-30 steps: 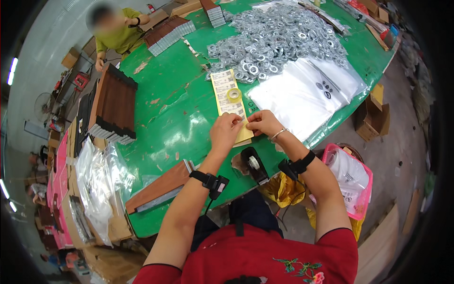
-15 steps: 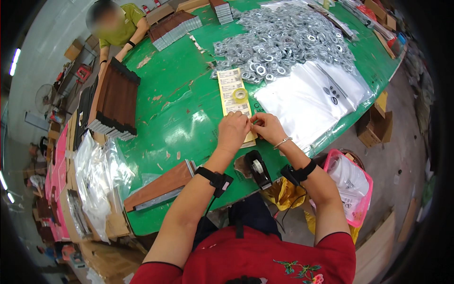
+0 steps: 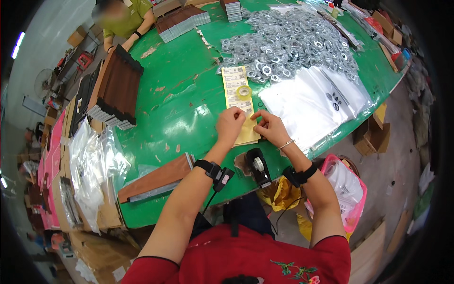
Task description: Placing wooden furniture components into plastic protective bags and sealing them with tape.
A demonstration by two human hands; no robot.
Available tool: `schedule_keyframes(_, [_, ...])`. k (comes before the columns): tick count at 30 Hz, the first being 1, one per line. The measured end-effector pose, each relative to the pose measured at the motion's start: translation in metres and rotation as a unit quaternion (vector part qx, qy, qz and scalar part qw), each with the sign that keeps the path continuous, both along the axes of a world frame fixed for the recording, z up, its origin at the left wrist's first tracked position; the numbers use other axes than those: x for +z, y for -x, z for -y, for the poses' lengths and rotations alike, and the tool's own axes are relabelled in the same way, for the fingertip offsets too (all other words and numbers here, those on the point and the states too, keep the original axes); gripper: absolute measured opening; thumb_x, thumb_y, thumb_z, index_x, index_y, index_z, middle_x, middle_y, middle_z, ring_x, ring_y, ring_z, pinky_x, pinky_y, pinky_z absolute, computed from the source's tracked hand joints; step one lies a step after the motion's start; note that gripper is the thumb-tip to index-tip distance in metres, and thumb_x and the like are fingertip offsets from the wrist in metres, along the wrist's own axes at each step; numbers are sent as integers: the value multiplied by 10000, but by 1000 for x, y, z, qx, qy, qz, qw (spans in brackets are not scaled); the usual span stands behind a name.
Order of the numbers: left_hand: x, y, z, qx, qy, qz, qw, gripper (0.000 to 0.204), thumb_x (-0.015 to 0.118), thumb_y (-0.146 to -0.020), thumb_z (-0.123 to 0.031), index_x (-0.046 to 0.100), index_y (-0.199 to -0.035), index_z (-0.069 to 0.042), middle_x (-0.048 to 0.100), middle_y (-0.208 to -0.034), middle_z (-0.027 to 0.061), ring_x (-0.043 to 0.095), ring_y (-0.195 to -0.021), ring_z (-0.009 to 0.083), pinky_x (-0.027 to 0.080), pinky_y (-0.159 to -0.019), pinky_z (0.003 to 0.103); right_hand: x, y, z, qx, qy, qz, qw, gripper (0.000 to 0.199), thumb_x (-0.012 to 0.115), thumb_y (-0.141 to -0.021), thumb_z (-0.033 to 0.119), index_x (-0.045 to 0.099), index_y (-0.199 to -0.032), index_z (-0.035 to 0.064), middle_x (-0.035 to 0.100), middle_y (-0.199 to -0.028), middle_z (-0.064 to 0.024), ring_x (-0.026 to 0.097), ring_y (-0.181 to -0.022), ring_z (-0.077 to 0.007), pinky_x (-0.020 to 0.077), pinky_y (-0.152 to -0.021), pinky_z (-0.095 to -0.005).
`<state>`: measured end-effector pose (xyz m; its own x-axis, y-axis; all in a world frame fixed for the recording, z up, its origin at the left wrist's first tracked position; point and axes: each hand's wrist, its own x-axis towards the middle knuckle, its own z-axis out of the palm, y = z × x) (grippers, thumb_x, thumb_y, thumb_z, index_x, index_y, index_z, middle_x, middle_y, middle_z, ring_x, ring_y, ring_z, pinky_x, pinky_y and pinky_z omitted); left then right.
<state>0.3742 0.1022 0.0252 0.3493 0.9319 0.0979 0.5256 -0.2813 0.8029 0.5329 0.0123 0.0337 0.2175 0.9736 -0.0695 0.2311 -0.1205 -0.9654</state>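
My left hand [image 3: 230, 125] is over the left edge of a strip of yellow label sheets [image 3: 233, 78], its fingers curled into a pinch. Whatever is between those fingertips is too small to make out. Just to the right, my right hand [image 3: 271, 128] hovers by the strip's near end, index finger and thumb apart, with nothing visible in it. A roll of clear yellowish tape [image 3: 244, 93] lies on the labels beyond both hands. Closer to me, a black tape dispenser [image 3: 258, 169] stands at the table edge.
On the green table [image 3: 165, 116] are white plastic bags [image 3: 298, 102], a heap of bagged metal rings [image 3: 293, 42], stacked brown panels [image 3: 116, 90] and a brown strip [image 3: 158, 177]. A pink basket [image 3: 358, 207] stands right; a co-worker [image 3: 125, 21] is far left.
My hands, together at the labels before, have moved apart. The right fingers have spread, and more of the yellow near end of the strip shows between the hands. The view has shifted slightly.
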Motion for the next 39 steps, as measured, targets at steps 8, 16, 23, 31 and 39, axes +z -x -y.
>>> schedule_keyframes(8, [37,65,-3,121,222,397,882,158,623,-970,-150,689,-1000,-9,719,-902,62,679,-819,116,550,-703,252,-1,-2,-1,57,-12,242,969,247,707,-819,270,766,-1022,143,667,-732,-70,642,-671,-245,511,-637,-391])
schedule_keyframes(16, [124,154,112,0,-165,100,981,156,601,-977,-87,686,-1013,39,693,-899,38,654,-818,120,516,-743,247,93,96,118,208,-52,-105,971,277,650,-952,158,668,-1189,16,616,-832,4,546,-751,-70,445,-663,-245])
schedule_keyframes(23, [93,334,167,282,-51,265,921,143,605,-995,-111,684,-1021,6,664,-939,25,613,-839,97,505,-779,238,78,241,85,158,-320,217,908,452,699,-850,159,608,-1288,100,611,-1245,-95,560,-1182,-295,430,-1007,-440])
schedule_keyframes(31, [88,358,207,334,-76,272,899,173,582,-1013,-140,670,-1055,3,671,-958,35,630,-886,108,521,-809,259,74,276,114,207,-266,179,924,366,718,-849,149,634,-1195,65,625,-1218,-114,571,-1180,-278,439,-1023,-421])
schedule_keyframes(39, [69,308,228,194,-298,-73,932,136,683,-870,-52,709,-1003,-34,692,-1027,124,637,-983,333,501,-873,426,38,310,123,272,-28,-271,923,402,719,-921,278,638,-1200,-1,669,-1095,-65,628,-1023,-151,496,-925,-310])
